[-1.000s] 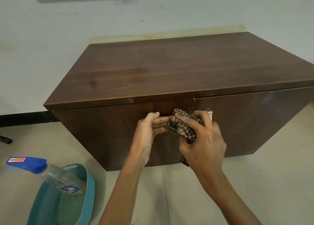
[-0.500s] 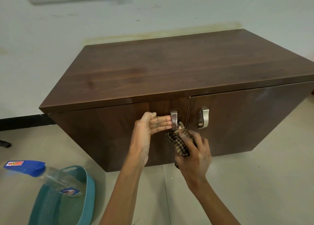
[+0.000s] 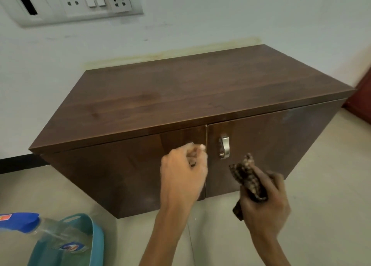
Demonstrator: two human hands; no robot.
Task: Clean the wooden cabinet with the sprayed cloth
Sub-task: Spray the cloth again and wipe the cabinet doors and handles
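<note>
A dark brown wooden cabinet (image 3: 180, 97) with two front doors stands against the white wall. My left hand (image 3: 183, 173) is curled around the metal handle of the left door (image 3: 112, 171), hiding most of it. The right door's metal handle (image 3: 224, 147) is uncovered. My right hand (image 3: 265, 207) grips a bunched brown checked cloth (image 3: 246, 175) in front of the right door (image 3: 271, 145), slightly off its surface and below its handle.
A teal plastic basket (image 3: 94, 235) sits on the tiled floor at the lower left, with a clear spray bottle with a blue head (image 3: 26, 222) lying across it. A switch and socket panel (image 3: 76, 0) is on the wall above.
My left hand has closed onto the left door's handle. My right hand moved right and down with the cloth, away from the handles. The camera has pulled back and tilted up.
</note>
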